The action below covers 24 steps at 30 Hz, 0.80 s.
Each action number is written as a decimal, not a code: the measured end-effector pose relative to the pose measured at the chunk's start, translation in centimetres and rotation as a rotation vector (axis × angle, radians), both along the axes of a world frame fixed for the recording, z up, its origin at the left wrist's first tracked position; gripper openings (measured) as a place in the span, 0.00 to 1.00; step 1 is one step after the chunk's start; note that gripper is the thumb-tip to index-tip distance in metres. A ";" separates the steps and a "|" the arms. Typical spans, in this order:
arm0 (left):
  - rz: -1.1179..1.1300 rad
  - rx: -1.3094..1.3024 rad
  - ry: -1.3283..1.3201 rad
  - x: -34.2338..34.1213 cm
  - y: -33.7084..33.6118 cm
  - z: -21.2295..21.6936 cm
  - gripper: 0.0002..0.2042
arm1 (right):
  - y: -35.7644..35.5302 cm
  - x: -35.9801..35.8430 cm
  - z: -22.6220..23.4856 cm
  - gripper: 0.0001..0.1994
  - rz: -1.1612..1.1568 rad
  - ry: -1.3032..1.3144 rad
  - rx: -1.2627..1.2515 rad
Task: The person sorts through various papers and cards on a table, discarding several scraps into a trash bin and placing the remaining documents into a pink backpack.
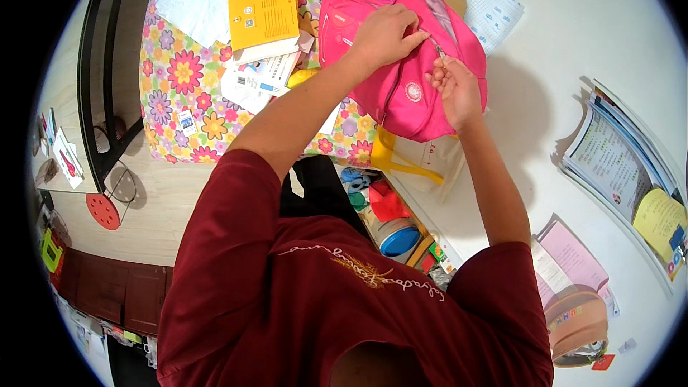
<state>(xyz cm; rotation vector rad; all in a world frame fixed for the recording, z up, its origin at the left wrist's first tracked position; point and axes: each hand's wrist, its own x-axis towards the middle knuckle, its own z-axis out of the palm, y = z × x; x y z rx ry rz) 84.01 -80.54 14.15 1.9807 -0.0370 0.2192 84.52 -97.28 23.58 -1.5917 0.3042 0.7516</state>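
Observation:
A bright pink backpack (387,97) lies across the flowered tablecloth and the white tabletop in front of me. My left hand (387,34) rests on its upper part, fingers curled into the fabric and thumb reaching to the zip's edge. The fingertips of my right hand (456,89) are pinched on a small zipper pull (440,51) just right of that thumb. From there the dark zip line (393,89) curves down the front of the bag. A round pale badge (413,92) shows beside it. The bag's inside is hidden.
Left of the bag are a yellow box (264,13), papers (251,93) and a clear plastic bag (197,0) on the flowered cloth (165,129). An open drawer below holds a blue-lidded jar (400,241). Booklets (616,150) and a pencil case (577,326) lie at right.

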 end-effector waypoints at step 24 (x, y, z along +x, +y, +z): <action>0.127 -0.175 -0.115 2.1 -2.3 -0.5 0.20 | 4.1 6.9 -0.1 0.12 0.220 -0.077 -0.438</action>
